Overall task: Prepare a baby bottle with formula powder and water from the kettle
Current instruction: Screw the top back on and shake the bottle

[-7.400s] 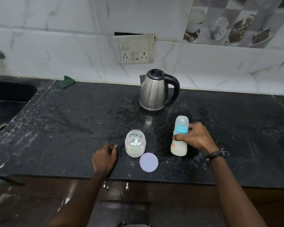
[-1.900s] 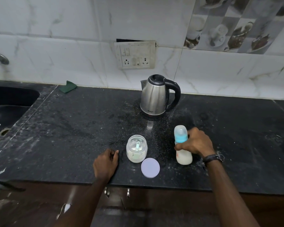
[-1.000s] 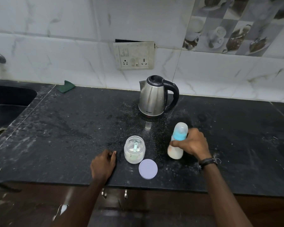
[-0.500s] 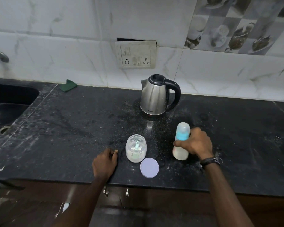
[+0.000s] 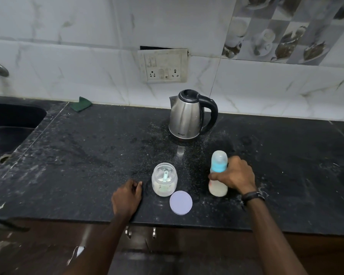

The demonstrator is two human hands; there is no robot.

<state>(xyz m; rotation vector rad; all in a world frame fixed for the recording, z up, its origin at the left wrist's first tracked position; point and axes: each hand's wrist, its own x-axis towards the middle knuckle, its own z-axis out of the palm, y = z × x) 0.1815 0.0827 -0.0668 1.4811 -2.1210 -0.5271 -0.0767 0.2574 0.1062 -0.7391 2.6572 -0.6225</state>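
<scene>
right hand (image 5: pixel 235 176) grasps the capped baby bottle (image 5: pixel 218 173) standing on the counter (image 5: pixel 87 155). left hand (image 5: pixel 127 197) rests there loosely curled, holding nothing, beside the open formula jar (image 5: pixel 164 179).

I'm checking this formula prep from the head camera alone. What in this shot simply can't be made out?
- Baby bottle: middle hidden by the right hand; markings unreadable.
- Kettle: opaque steel, lid on; water level unseen.
- Powder jar: scoop bowl blurred.
- Sink: cut off by the left edge.
- Left hand: fingertips curled under.

baby bottle (image 5: pixel 218 173) rocked from upright to tilted and back, now near upright, same spot
</scene>
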